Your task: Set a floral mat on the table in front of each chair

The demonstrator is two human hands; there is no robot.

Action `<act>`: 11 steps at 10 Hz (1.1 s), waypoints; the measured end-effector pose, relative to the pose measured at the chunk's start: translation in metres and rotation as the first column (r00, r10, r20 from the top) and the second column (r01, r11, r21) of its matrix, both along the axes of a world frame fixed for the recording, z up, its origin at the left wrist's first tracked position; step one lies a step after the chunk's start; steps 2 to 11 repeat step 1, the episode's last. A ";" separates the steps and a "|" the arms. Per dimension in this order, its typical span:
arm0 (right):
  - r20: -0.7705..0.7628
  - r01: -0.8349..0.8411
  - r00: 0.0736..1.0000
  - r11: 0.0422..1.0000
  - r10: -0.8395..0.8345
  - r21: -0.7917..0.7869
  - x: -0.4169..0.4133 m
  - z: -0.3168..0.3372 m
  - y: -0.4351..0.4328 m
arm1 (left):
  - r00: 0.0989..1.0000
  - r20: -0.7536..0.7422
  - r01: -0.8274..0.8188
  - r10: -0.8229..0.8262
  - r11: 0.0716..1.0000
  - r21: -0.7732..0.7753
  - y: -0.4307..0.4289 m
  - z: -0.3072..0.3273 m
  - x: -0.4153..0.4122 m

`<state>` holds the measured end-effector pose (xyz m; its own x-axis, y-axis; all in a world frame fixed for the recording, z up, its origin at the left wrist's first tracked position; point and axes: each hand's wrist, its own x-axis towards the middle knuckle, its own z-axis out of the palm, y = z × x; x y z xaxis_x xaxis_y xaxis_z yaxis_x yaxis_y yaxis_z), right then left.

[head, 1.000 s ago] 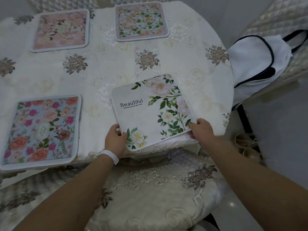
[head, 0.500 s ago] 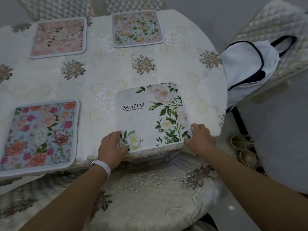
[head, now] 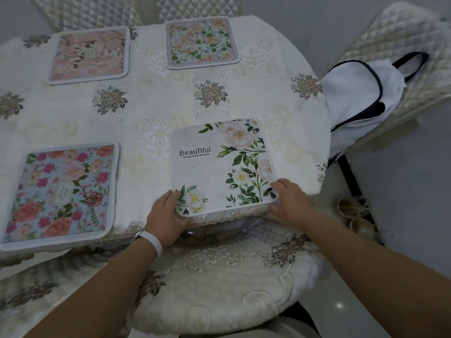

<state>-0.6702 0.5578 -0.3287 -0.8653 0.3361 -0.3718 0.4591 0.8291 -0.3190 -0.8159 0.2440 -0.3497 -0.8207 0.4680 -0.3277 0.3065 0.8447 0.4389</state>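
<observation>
A white floral mat point(head: 219, 164) printed "Beautiful" lies flat at the table's near edge, above a cushioned chair seat point(head: 219, 284). My left hand point(head: 166, 215) grips its near left corner and my right hand point(head: 290, 201) grips its near right corner. Three other floral mats lie on the cream embroidered tablecloth point(head: 156, 111): a blue one with red and pink flowers point(head: 61, 193) at the near left, a pink one point(head: 89, 54) at the far left, and a pale one with green leaves point(head: 201, 42) at the far middle.
Quilted chair backs point(head: 90, 13) stand behind the far mats. At the right, a white bag with dark trim point(head: 361, 98) rests on another quilted chair point(head: 400, 42). Shoes point(head: 353, 213) lie on the grey floor beside the table's right edge.
The white mat has turned from a tilted angle to square with the table edge and now lies flat near the edge. Both hands stayed on its near corners.
</observation>
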 end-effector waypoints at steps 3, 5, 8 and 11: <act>-0.011 0.043 0.999 0.999 -0.043 -0.005 0.002 0.010 0.001 | 0.998 -0.063 0.013 -0.008 0.997 0.076 0.001 0.014 0.001; -0.011 0.043 0.999 0.999 -0.043 -0.005 0.002 0.010 0.001 | 0.998 -0.063 0.013 -0.008 0.997 0.076 0.001 0.014 0.001; -0.011 0.043 0.999 0.999 -0.043 -0.005 0.002 0.010 0.001 | 0.998 -0.063 0.013 -0.008 0.997 0.076 0.001 0.014 0.001; -0.011 0.043 0.999 0.999 -0.043 -0.005 0.002 0.010 0.001 | 0.998 -0.063 0.013 -0.008 0.997 0.076 0.001 0.014 0.001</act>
